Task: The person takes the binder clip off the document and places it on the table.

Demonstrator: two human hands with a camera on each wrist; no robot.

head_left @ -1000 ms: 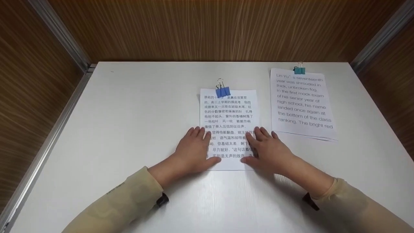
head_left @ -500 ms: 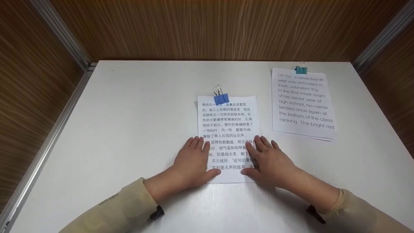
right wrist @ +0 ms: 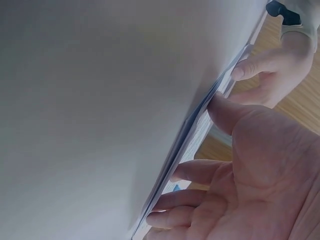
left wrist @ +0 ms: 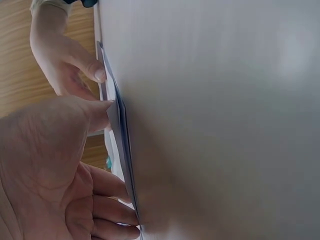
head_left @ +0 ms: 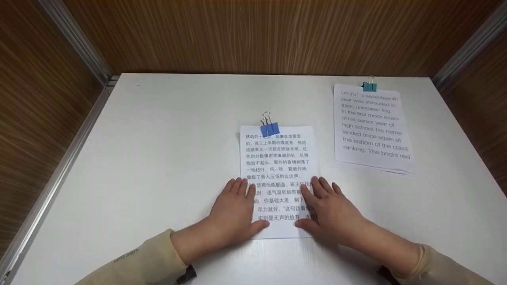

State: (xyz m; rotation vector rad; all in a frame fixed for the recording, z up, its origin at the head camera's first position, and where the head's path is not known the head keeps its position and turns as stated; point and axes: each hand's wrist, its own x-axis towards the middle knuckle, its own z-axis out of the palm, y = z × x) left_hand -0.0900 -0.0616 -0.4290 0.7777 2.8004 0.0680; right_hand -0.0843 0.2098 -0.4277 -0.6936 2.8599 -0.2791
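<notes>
Wood-panelled booth, white tabletop (head_left: 158, 158) with metal rails at the sides. I see two clipped paper stacks: the Chinese-text stack (head_left: 277, 158) centre-near with a blue binder clip (head_left: 269, 129) on its far edge, and the English-text stack (head_left: 372, 126) far right with a teal binder clip (head_left: 369, 86), well apart from the hands.

Grip state: left hand (head_left: 233, 211) lies flat on the near-left part of the Chinese-text stack, fingers straight, thumb along the near edge. Right hand (head_left: 330, 209) mirrors it on the near-right. Neither grip closes around anything; both are palms-down presses. Wrist views back this up: left hand (left wrist: 55, 165) and right hand (right wrist: 250, 170) sit open against the sheet edges, thumb tips touching the stack's edge.

Risks as I judge them:
- Only friction holds the stack. Uneven pressure between the hands would likely skew it, rotating it about the heavier hand.
- Top sheet may slide or buckle over the ones beneath; the clip pins only the far edge, so the near corners can fan out.
- Stack's near edge looks fairly near the tabletop's near edge; a further pull could hang it over and bend the pages.
- Thumbs at the near edge could catch and curl a sheet.
- Clip's wire handles stand up; I can't tell if they'd snag.
</notes>
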